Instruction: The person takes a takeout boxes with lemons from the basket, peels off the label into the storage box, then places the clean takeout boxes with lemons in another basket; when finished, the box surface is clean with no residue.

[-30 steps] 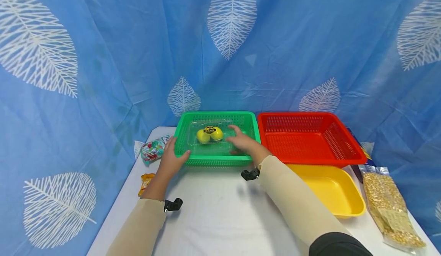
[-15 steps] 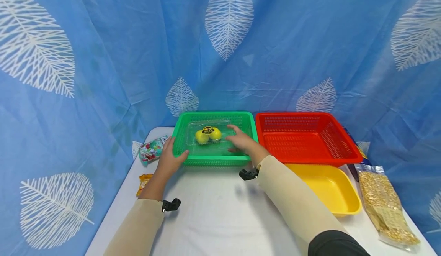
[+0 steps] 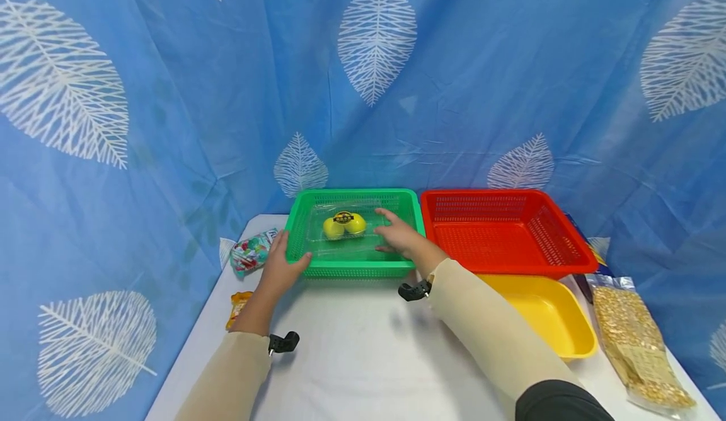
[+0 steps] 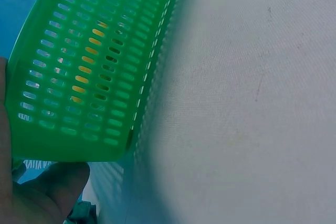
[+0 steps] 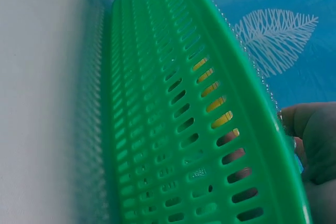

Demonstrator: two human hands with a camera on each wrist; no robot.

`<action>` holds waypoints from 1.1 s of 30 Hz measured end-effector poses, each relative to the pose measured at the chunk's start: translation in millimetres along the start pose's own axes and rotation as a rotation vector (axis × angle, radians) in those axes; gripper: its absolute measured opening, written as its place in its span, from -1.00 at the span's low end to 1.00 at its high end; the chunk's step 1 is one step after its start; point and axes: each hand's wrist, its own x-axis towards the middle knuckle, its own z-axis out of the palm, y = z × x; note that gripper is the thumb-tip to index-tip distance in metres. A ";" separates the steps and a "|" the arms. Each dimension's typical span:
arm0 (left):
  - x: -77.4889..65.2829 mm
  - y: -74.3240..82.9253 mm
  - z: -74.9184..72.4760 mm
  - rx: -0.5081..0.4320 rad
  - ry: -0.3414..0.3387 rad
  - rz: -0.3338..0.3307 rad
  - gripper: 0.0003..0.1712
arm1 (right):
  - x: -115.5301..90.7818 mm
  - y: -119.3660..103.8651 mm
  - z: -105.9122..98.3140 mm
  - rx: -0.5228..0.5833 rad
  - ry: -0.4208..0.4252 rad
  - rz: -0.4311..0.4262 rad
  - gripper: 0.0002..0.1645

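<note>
The clear plastic box point(image 3: 354, 246) sits inside the green basket point(image 3: 351, 264) at your twelve o'clock, round yellow fruits point(image 3: 356, 224) showing through it. It should feel light, slick and thin-walled, prone to flexing or cracking if squeezed; its edges at nine and three o'clock look the safest hold. Your right hand point(image 3: 401, 238) is spread at its three o'clock end, with no firm grip showing. Your left hand point(image 3: 279, 268) spans the basket's eight o'clock corner, thumb and fingers wide apart, nothing clasped. The basket is stiff, slotted plastic. At one o'clock is a meshed red basket point(image 3: 493, 247); at two, a smooth yellow tray point(image 3: 547, 317).
</note>
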 end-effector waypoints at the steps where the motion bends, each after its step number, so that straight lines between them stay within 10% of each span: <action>1: 0.3 -0.1 0.2 -0.001 0.002 0.002 0.11 | -0.4 -0.4 0.0 0.006 0.002 -0.001 -0.14; 17: -1.0 3.3 2.7 -0.008 0.022 -0.007 0.11 | -39.1 -28.6 -9.5 0.125 0.085 -0.046 -0.14; 33: 1.9 0.7 3.0 -0.009 0.038 0.003 0.12 | -124.3 -49.2 -22.1 0.041 0.079 -0.056 -0.15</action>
